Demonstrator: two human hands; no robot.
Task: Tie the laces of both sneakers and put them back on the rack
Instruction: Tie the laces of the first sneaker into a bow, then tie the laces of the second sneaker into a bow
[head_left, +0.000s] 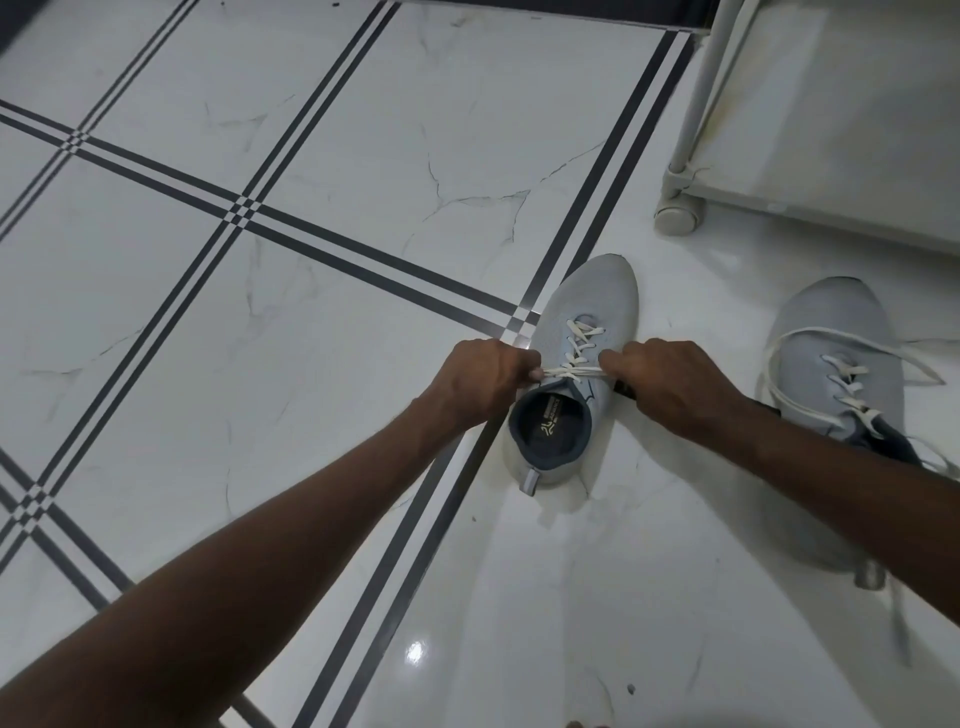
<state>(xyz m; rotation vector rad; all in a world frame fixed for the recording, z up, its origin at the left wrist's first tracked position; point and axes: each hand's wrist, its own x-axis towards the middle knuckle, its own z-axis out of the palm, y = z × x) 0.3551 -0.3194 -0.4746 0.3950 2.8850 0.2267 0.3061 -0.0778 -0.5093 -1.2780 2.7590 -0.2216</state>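
A light grey sneaker (587, 306) with a dark blue lining stands on the floor, toe pointing away from me. Its white laces (571, 370) are stretched taut across the tongue. My left hand (483, 376) grips one lace end on the shoe's left side, and my right hand (670, 382) grips the other end on its right. The second grey sneaker (831, 332) lies further right, its laces (852, 332) loose and trailing on the floor; my right forearm covers its heel part.
A white rack (691, 104) on casters stands at the upper right, one wheel (678, 215) close beyond the first sneaker's toe. The floor is glossy white marble tile (311, 130) with dark stripe lines.
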